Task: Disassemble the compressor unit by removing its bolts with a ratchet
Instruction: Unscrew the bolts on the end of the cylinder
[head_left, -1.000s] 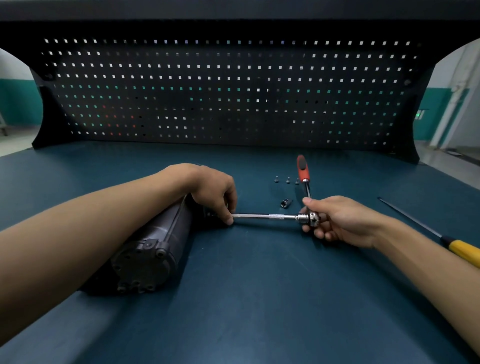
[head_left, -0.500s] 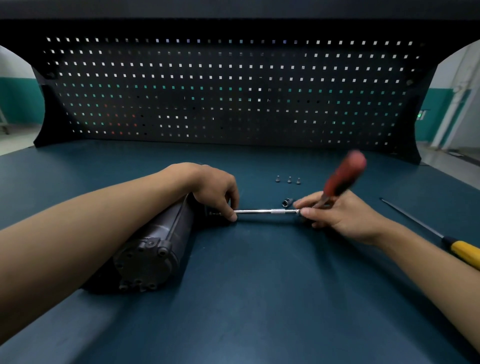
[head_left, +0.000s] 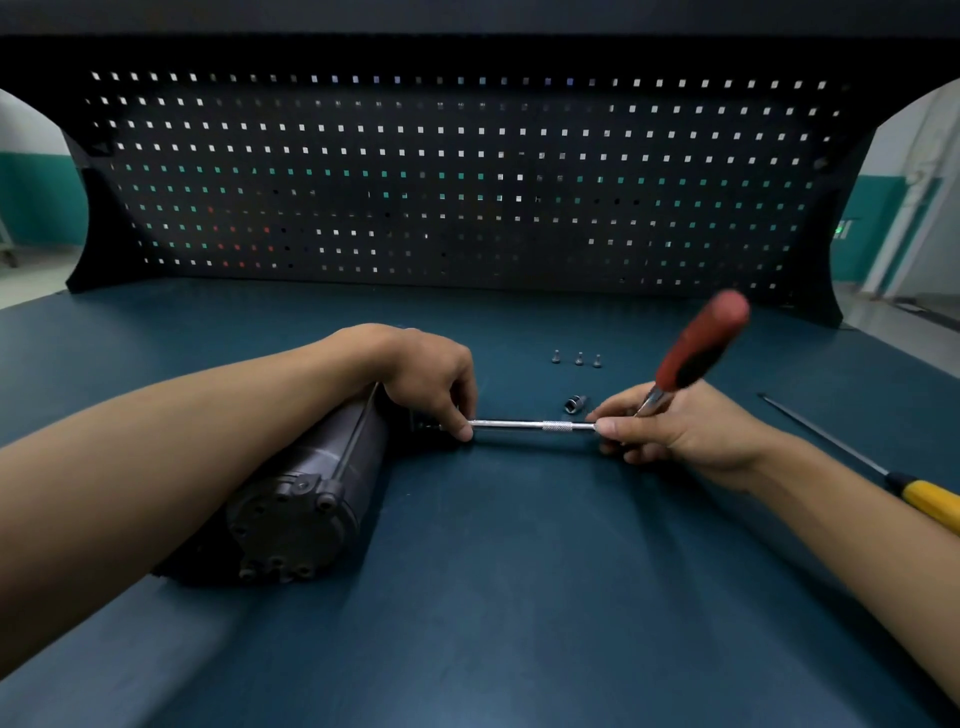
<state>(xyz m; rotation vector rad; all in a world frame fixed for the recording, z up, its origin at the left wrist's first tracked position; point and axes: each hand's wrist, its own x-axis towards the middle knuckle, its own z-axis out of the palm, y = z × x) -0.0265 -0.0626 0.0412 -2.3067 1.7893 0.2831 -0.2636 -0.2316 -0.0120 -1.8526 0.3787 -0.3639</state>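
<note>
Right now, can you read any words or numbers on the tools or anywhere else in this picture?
No text here can be read.
Green sign on the far wall at the right: too small and blurred to read.
Ratchet, compressor, screwdriver: no words, brands or numbers show on them.

Left hand (head_left: 431, 379) and right hand (head_left: 685, 436) being shown bare. Left forearm (head_left: 182, 441) and right forearm (head_left: 857, 530) being seen uncovered to frame edge. Short-trimmed thumbnail (head_left: 604, 427) being shown on right hand.
</note>
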